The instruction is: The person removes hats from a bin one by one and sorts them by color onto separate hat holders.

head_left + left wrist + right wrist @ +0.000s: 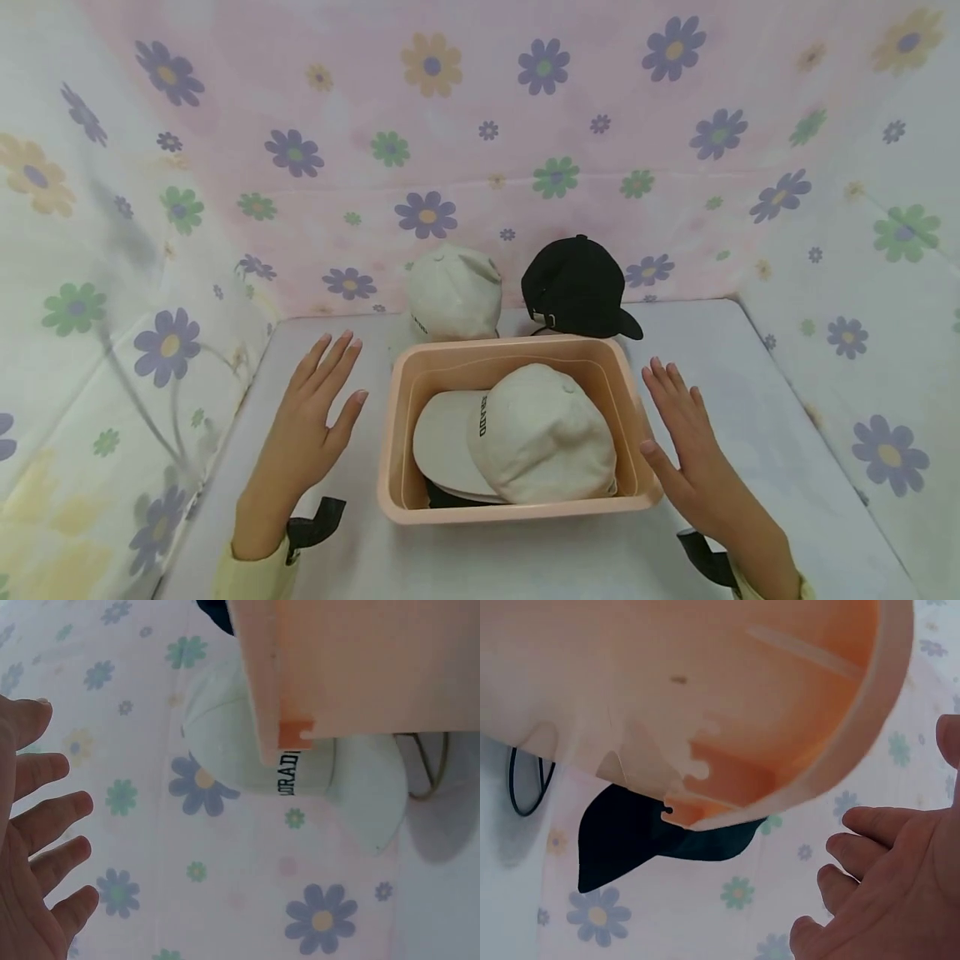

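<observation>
A peach plastic basin point(517, 514) sits in the middle of the table. Inside it lies a cream baseball cap point(551, 437), brim to the left, with something black point(453, 497) showing beneath. My left hand point(309, 425) is held to the left of the basin, fingers straight and spread, touching nothing. On the other side my right hand point(693, 467) is raised with straight fingers, its thumb close to the basin's right rim. Behind the basin are a second cream cap point(453, 292) with dark lettering and a black baseball cap point(576, 287).
The white table point(341, 533) is enclosed by flower-patterned cloth point(465, 150) at the back and both sides. Thin wire loops point(435, 769) show under the caps behind the basin in the wrist views. Black wrist straps point(318, 522) are on both forearms.
</observation>
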A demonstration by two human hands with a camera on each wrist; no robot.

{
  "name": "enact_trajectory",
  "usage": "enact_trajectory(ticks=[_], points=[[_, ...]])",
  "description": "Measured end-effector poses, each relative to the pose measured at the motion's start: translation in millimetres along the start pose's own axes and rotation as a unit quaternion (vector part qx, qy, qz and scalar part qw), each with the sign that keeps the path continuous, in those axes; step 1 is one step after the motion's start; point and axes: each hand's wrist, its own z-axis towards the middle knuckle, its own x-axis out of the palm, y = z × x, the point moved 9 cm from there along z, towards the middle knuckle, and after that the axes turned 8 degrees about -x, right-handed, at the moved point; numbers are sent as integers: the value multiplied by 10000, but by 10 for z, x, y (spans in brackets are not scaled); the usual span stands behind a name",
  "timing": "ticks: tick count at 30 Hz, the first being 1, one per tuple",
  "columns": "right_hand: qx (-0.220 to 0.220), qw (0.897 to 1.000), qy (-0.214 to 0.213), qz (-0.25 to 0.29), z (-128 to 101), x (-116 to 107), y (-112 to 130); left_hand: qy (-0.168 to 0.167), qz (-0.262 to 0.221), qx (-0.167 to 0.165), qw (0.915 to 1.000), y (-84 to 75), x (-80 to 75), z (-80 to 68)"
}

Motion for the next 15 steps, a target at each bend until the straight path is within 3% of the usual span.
enact_trajectory(ticks=[8,15], points=[[-143,9985,529,-85,26,155,9,-25,-41,526,9986,-274,-17,290],[-155,9959,884,-88,13,272,1,80,13,841,9964,-482,67,364]])
